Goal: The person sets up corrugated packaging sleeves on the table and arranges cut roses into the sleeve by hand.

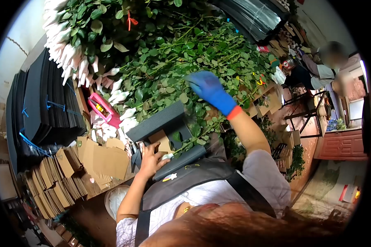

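My left hand [151, 159], bare, rests at the left end of a folded black corrugated sheet [156, 122], fingers spread over its edge and a tan cardboard piece [160, 140]. Beside its thumb lies a rose with a white-wrapped bud [167, 157], its leafy stem running right across the sheet. My right hand [210, 88] wears a blue glove with an orange cuff. It hovers over or touches the pile of leafy rose stems [165, 61]; motion blurs its fingers, so any grip is unclear.
White-wrapped rose heads [66, 45] crowd the upper left. A pink box [104, 110] holds small tools. Black sheets [49, 94] and cardboard pieces [55, 181] are stacked at left. Another person [317, 68] is at the right, near a dark metal stand [307, 117].
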Motion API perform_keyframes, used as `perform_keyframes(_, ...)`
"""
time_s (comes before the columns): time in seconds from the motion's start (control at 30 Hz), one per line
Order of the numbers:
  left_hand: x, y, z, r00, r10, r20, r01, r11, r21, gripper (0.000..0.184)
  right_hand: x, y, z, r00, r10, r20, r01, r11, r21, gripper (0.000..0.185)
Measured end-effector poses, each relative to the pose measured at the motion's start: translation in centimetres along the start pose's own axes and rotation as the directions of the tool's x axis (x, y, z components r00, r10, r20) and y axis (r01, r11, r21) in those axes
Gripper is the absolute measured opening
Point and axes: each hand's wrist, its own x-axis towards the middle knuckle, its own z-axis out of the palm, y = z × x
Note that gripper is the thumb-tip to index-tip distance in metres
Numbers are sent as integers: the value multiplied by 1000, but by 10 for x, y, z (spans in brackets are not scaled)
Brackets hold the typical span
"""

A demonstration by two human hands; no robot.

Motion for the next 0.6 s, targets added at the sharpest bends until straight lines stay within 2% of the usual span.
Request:
perform_keyframes(0.07,0,-3,3,1000,-6,17,6,1000,-4,36,31,-6,36,997,-78,-16,77,995,-67,28)
perform_keyframes(0.1,1,-2,2,1000,-7,15,7,1000,8,35,34,2,59,984,-23,177,35,997,-66,29)
perform_keyframes(0.17,2,-1,1,1000,-1,16,1,1000,28,34,38,15,97,839,84,538,-49,996,-80,30)
perform_keyframes(0.27,5,-3,-1,1000,18,24,-19,998,61,34,72,11,91,846,249,471,-200,968,-153,31)
perform_keyframes(0.3,7,-7,-1,999,28,29,-30,998,57,34,80,5,78,922,211,325,-171,974,-148,32)
perform_keyframes(0.33,10,-8,-5,999,40,31,-42,997,68,34,84,-5,63,993,71,93,-58,989,-134,32)
perform_keyframes(0.37,14,-8,-8,998,56,31,-58,996,74,34,84,-10,52,987,-79,-142,57,987,-153,33)
perform_keyframes(0.43,17,-3,-15,995,92,45,-96,988,117,34,72,13,68,995,-86,46,88,995,-49,33)
perform_keyframes(0.47,17,-4,-14,997,49,67,-54,996,68,33,69,14,63,984,-93,149,93,996,10,34)
perform_keyframes(0.5,15,-3,-15,994,65,85,-73,992,99,34,69,21,54,948,60,312,-17,990,-138,34)
perform_keyframes(0.57,16,0,-18,992,62,109,-80,982,169,32,82,-3,-2,988,147,-42,-147,989,9,35)
perform_keyframes(0.6,15,-1,-14,994,37,101,-46,994,94,32,85,-18,-30,971,74,-229,-79,997,-14,37)
